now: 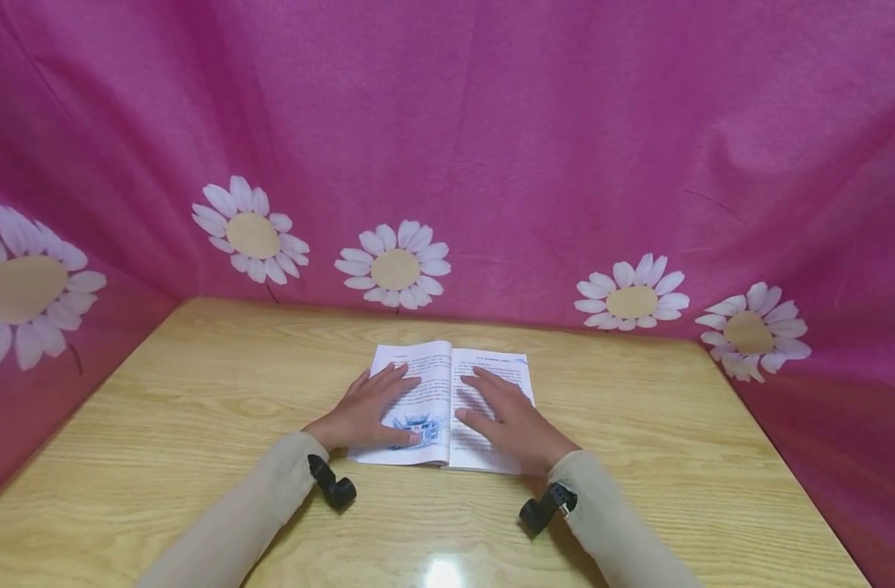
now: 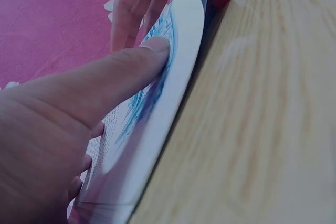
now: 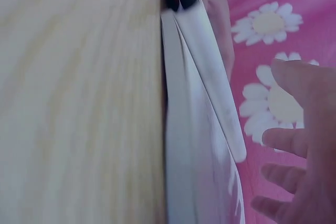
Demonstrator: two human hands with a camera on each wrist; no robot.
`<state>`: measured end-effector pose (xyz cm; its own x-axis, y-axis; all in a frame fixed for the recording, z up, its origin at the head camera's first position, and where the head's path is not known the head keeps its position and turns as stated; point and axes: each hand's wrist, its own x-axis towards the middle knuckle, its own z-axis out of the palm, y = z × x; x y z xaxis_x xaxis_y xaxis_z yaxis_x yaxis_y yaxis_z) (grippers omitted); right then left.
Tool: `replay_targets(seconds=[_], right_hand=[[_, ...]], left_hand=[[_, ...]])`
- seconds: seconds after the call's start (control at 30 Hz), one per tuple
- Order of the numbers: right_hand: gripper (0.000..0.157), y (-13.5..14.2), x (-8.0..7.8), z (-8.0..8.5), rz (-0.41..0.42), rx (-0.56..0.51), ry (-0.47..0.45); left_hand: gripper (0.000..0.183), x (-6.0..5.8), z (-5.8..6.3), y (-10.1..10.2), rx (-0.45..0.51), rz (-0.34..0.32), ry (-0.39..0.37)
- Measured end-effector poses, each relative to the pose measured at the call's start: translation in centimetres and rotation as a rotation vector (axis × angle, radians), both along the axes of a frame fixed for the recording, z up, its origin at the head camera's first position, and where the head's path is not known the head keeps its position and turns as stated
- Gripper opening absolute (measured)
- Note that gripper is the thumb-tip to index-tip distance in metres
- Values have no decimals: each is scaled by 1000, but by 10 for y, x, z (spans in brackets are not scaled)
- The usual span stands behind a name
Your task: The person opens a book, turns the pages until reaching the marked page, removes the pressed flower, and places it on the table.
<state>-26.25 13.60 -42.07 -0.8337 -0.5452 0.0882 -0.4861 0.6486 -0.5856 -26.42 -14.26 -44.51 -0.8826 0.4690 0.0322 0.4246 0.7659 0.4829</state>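
An open book (image 1: 434, 367) lies on the wooden table, with printed text on both pages and a blue drawing of a building (image 1: 427, 426) low on the left page. My left hand (image 1: 370, 412) spreads over the left page, fingers extended. In the left wrist view, its thumb (image 2: 121, 72) rests on the blue drawing. Over the right page is my right hand (image 1: 521, 425), its fingers spread and straight. The right wrist view shows that right hand (image 3: 317, 124) above the page, holding nothing, with a gap below its fingers.
The wooden table (image 1: 234, 367) extends around the book on all sides. Behind and beside it hangs a pink cloth (image 1: 492, 163) printed with large white daisies. A small black camera (image 1: 337, 490) is strapped at the left wrist, another camera (image 1: 539, 510) at the right.
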Motion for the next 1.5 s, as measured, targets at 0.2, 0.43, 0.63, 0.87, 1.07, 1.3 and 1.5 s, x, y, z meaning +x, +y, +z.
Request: replay_targets(seconds=[0.2, 0.43, 0.63, 0.87, 1.07, 1.3, 1.5], right_hand=[[76, 16, -8, -2, -68, -26, -49], [89, 33, -16, -7, -118, 24, -60], [102, 41, -23, -13, -134, 104, -55], [109, 40, -22, -13, -147, 163, -60], [109, 40, -22, -13, -145, 176, -62], [109, 39, -23, -11, -140, 176, -61], [111, 38, -23, -10, -138, 173, -66]], left_hand=[[96, 2, 0, 2, -6, 12, -4], [96, 2, 1, 2, -2, 8, -6], [96, 2, 1, 2, 1, 1, -1], [96, 1, 0, 2, 2, -4, 10], [95, 1, 0, 2, -1, -13, 24], [94, 2, 2, 2, 5, -15, 34], [94, 2, 3, 2, -2, -5, 16]])
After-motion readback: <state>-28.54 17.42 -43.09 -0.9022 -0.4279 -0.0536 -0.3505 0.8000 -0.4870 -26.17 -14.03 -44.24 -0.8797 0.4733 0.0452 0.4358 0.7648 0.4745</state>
